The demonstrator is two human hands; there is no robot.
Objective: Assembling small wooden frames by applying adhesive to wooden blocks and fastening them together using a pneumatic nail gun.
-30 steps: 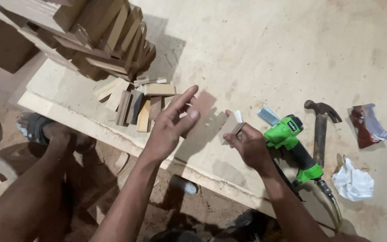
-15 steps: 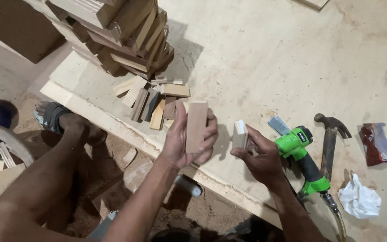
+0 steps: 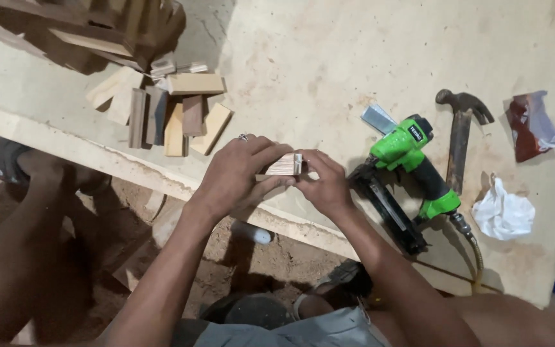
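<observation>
1. Left hand (image 3: 236,177) clamping a small wood block (image 3: 282,165) from its near side, fingers curled over the top and thumb beneath, holding it just above the counter (image 3: 329,58) near its front edge
2. Right hand (image 3: 325,183) closing on the same block's other end, fingertips pressing against a small pale piece there, seemingly squaring the two together; whether that piece is separate from the block cannot be told
3. Meeting at the middle, both hands gripping from opposite sides, likely steadying the block and keeping its striped end grain turned up toward the camera
4. Lying just beside the right hand, a green nail gun (image 3: 412,173) with its black magazine pointing toward the counter edge and its hose trailing off, seemingly kept within easy reach
5. Resting beyond the gun, a claw hammer (image 3: 460,138) with head away from the person, and a small grey strip (image 3: 378,119) lying near the gun's head
6. Sitting to the far side, a crumpled white cloth (image 3: 503,215) and a dark red wrapper (image 3: 534,125), well apart from the hands
7. Spreading out near the left hand, a loose cluster of wood offcuts (image 3: 171,115), with a taller stack of timber (image 3: 91,32) behind it at the counter's corner
</observation>
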